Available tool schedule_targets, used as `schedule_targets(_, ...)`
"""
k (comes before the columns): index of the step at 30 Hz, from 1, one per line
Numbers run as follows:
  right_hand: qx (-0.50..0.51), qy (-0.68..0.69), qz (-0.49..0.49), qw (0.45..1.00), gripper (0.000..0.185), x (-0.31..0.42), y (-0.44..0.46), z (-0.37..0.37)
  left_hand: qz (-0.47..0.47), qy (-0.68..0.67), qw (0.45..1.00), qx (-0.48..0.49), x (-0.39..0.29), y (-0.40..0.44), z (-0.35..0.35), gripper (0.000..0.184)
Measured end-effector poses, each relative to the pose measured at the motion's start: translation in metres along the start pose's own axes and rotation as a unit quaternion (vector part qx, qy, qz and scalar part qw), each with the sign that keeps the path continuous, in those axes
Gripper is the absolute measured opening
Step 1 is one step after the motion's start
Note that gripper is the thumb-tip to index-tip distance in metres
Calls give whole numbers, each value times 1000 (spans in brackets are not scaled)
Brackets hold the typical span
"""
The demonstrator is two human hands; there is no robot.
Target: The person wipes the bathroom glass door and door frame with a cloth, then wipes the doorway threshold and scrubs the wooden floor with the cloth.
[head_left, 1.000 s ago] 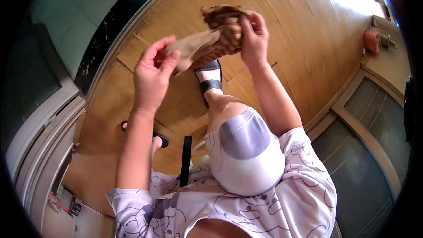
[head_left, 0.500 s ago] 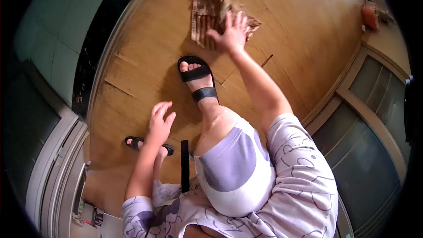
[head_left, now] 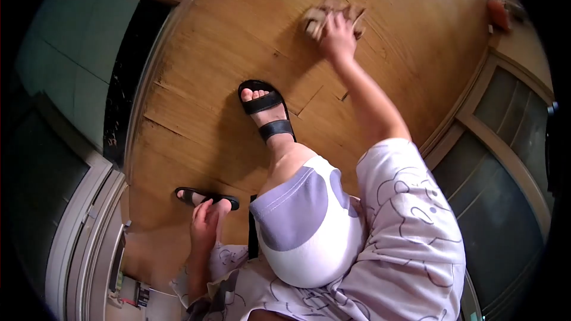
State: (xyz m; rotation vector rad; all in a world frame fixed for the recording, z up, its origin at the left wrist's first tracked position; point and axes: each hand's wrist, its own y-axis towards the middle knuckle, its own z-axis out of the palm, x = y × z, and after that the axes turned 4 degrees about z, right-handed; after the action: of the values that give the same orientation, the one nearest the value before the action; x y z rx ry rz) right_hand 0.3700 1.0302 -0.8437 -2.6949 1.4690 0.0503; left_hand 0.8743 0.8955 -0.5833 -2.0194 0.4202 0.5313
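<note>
At the upper part of the head view, my right hand [head_left: 339, 38] is closed on a brown striped cloth [head_left: 320, 16], which is bunched up against the wooden floor. The cloth is blurred, and part of it lies hidden under the fingers. My left hand [head_left: 204, 223] hangs low on the left, in front of my bent leg and beside a black sandal [head_left: 205, 197]. Nothing shows in it, and its fingers are loosely bent. Another black sandal [head_left: 262, 104] is on my forward foot, below and left of the cloth.
Wooden floor [head_left: 220, 35] spreads around my feet, with a few cracked seams. A door frame [head_left: 156, 59] borders a tiled area on the left. Glass-panelled sliding doors [head_left: 505, 184] stand on the right. An orange object [head_left: 498, 13] sits at the upper right.
My right hand has moved right and slightly up, and the cloth, spread out before, is now gathered under it. My left hand has dropped lower, towards my body.
</note>
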Motion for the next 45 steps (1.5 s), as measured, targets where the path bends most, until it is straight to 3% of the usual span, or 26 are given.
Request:
schedule_targets(1,-23,-2,-69,997,58,5,-44,7,2,-2,1000,0,0,1,2,32)
schedule_targets(3,47,45,-155,986,59,14,-120,-14,-5,-2,1000,4,0,7,7,32)
schedule_targets(7,119,-14,-183,976,64,-15,-80,-11,-11,2,1000,24,11,11,7,32)
schedule_targets(9,80,-3,-84,993,63,-13,-25,-7,-13,0,1000,17,12,12,8,32)
schedule_targets(14,182,87,216,955,65,35,93,-19,6,-27,1000,7,10,14,5,33)
schedule_targets(16,148,117,209,960,68,68,108,-22,-8,-30,999,10,3,15,6,33)
schedule_targets(20,109,106,-30,988,71,174,124,-22,-3,-87,994,67,-1,16,5,38)
schedule_targets(21,16,64,-113,991,60,203,111,-19,8,-96,993,72,1,16,6,39)
schedule_targets(23,8,28,-239,971,56,249,81,-12,16,-55,996,75,-7,17,0,40)
schedule_targets(24,40,118,-257,958,55,263,56,-10,26,-10,996,80,-11,18,-5,40)
schedule_targets(25,-17,37,-347,937,54,262,33,-25,31,-12,997,73,-13,20,-8,40)
schedule_targets(26,-18,76,-372,925,53,254,21,-25,44,-1,998,54,-13,19,-10,41)
schedule_targets(28,52,34,-423,904,54,237,47,-31,50,8,998,33,-14,13,-13,41)
schedule_targets(30,-5,-94,-381,920,52,238,90,-20,60,-1,998,17,-16,7,-16,38)
schedule_targets(32,20,-24,-201,979,49,247,148,-29,77,12,997,19,-5,3,-10,37)
schedule_targets(33,-20,-85,-111,990,44,249,166,-34,96,26,995,23,1,1,-7,36)
schedule_targets(34,-1,-32,-83,996,45,249,180,-64,94,23,995,19,-2,0,-7,36)
schedule_targets(35,80,20,-89,993,54,245,193,-68,72,6,997,4,-11,1,-6,35)
schedule_targets(36,33,8,-90,995,54,246,212,-24,49,-13,999,-9,-18,0,-7,35)
schedule_targets(38,39,-15,-95,995,46,256,191,-23,40,-33,999,3,-31,2,-10,36)
schedule_targets(39,88,-42,-149,984,50,260,171,-42,21,-52,998,8,-36,2,-11,36)
schedule_targets(40,47,6,-156,987,50,264,154,-32,0,-70,997,14,-42,0,-13,36)
schedule_targets(41,37,-41,-217,975,48,263,127,-34,0,-73,997,11,-53,2,-20,36)
schedule_targets(43,92,158,-224,957,49,259,78,-3,4,-56,998,22,-78,3,-39,36)
schedule_targets(44,104,140,-237,956,51,261,43,-10,3,-60,998,17,-81,-1,-44,36)
schedule_targets(45,102,63,-381,917,51,257,19,-31,28,-44,999,-1,-79,-7,-51,36)
